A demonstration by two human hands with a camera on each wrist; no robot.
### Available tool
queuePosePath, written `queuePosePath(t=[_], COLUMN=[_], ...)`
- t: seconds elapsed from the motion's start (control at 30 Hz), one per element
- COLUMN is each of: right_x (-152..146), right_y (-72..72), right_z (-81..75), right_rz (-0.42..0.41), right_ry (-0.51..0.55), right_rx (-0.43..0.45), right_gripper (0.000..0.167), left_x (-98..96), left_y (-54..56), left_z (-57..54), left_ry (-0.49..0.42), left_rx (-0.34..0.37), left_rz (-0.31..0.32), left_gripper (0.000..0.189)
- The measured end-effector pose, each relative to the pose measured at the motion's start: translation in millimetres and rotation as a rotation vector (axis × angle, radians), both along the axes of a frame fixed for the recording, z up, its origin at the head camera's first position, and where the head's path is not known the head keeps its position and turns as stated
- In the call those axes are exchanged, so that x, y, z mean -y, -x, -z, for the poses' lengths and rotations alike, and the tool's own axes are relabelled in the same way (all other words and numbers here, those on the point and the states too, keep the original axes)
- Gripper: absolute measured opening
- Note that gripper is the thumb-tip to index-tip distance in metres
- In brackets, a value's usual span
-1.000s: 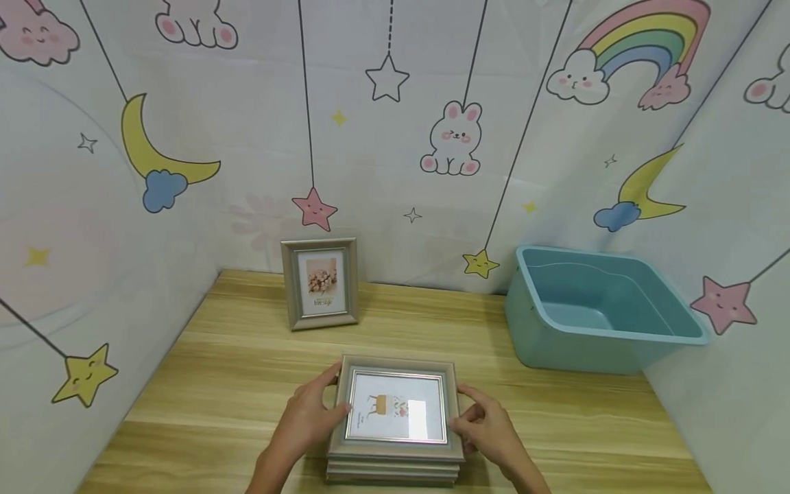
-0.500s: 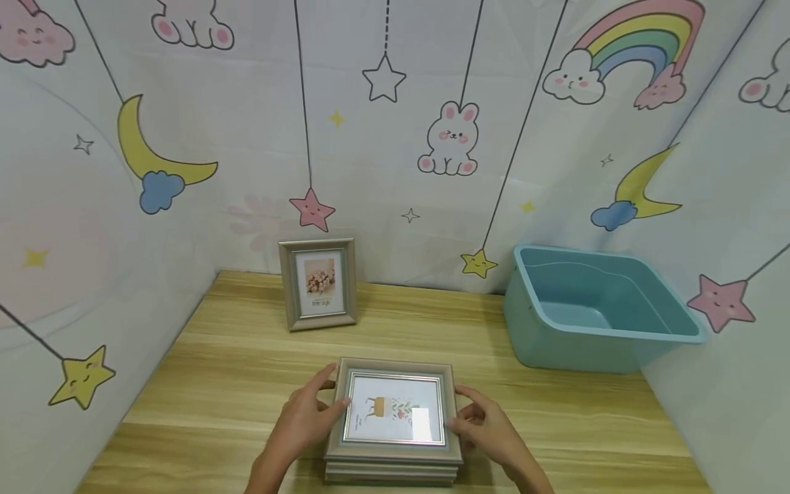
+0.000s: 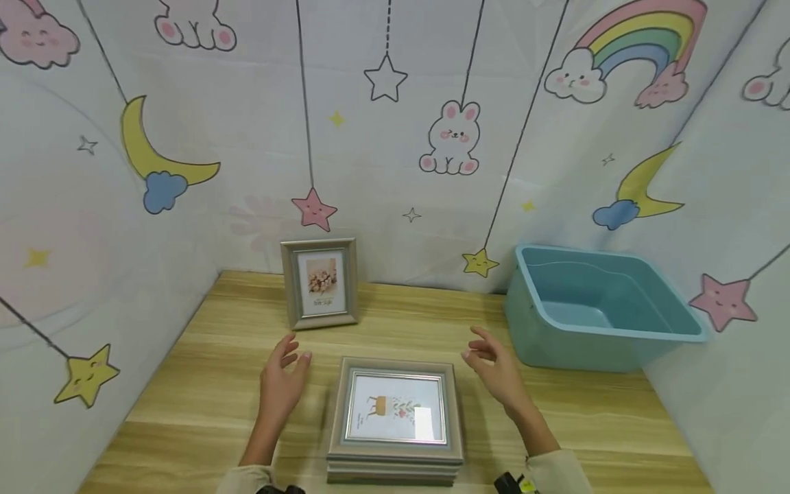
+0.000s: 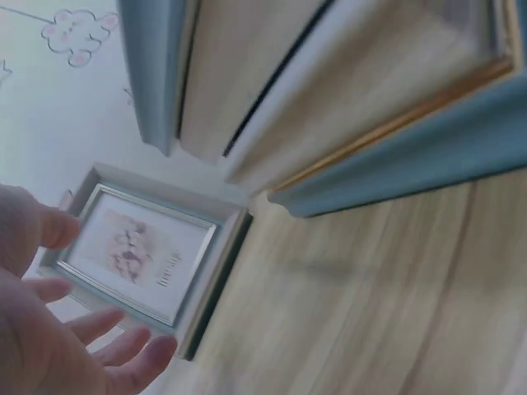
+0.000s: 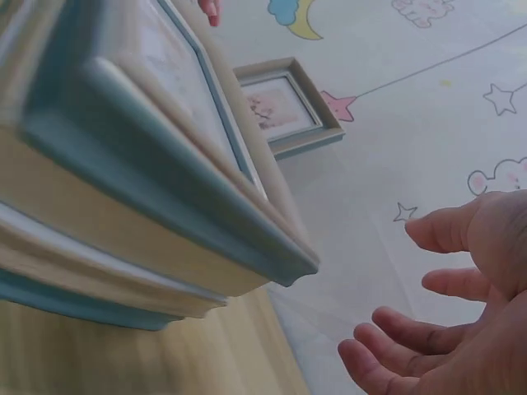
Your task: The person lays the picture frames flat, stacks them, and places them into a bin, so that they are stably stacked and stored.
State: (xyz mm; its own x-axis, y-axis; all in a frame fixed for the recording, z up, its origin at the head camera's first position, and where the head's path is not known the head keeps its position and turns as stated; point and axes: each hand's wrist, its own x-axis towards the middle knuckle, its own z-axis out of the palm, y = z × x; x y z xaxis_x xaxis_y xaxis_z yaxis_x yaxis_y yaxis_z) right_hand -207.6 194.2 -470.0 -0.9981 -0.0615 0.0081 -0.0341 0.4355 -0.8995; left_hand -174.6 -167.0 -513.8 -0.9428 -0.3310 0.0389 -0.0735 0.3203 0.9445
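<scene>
A stack of picture frames (image 3: 395,449) lies flat near the front of the table, the top one showing a deer print turned sideways under glass. To its left, apart from it, my left hand (image 3: 282,384) is raised with relaxed fingers and holds nothing. On the other side my right hand (image 3: 498,370) is likewise off the stack, fingers loosely bent around nothing. Behind the left hand stands an upright picture frame (image 3: 321,283) with a flower print. Both wrist views show the stack's edges (image 5: 165,222) close by and bare fingers (image 4: 132,362) spread apart from them.
A blue-green plastic tub (image 3: 605,309) stands at the back right of the wooden table (image 3: 204,384), with nothing seen inside. A white cloth wall (image 3: 259,103) with stars, moons and bunnies closes off the back and sides.
Both hands have let go of the stack's sides and moved outward and away from the body. The stack, the upright frame and the tub stay in place.
</scene>
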Motion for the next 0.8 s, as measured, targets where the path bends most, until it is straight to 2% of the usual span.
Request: queuePosePath(t=[0.07, 0.17, 0.4, 0.47, 0.6, 0.8], right_x=[4, 14, 51, 63, 88, 121], right_y=[15.8, 37.9, 80.8, 92.6, 114.8, 140.6], right_z=[-2.6, -7.9, -27.9, -33.3, -41.6, -46.1], right_rz=[0.002, -0.032, -0.260, -0.334, -0.426, -0.497], right_ry=[-0.020, -0.064, -0.077, -0.086, -0.149, -0.258], right_rx=[-0.028, -0.068, -0.121, -0.130, -0.153, -0.163], right_gripper=[0.054, 0.056, 0.065, 0.067, 0.072, 0.074], left_x=[2.8, 7.6, 20.6, 23.1, 26.8, 27.1], left_y=[10.9, 26.5, 58.5, 65.6, 79.4, 92.9], left_z=[4.6, 11.4, 23.3, 25.2, 28.4, 31.2], left_ry=[-0.038, -0.086, -0.152, -0.166, -0.190, -0.218], left_rx=[0.002, 0.010, -0.015, -0.016, -0.030, -0.058], left_rz=[-0.045, -0.078, -0.079, -0.081, -0.088, -0.097], left_gripper=[0.066, 0.077, 0.078, 0.078, 0.078, 0.078])
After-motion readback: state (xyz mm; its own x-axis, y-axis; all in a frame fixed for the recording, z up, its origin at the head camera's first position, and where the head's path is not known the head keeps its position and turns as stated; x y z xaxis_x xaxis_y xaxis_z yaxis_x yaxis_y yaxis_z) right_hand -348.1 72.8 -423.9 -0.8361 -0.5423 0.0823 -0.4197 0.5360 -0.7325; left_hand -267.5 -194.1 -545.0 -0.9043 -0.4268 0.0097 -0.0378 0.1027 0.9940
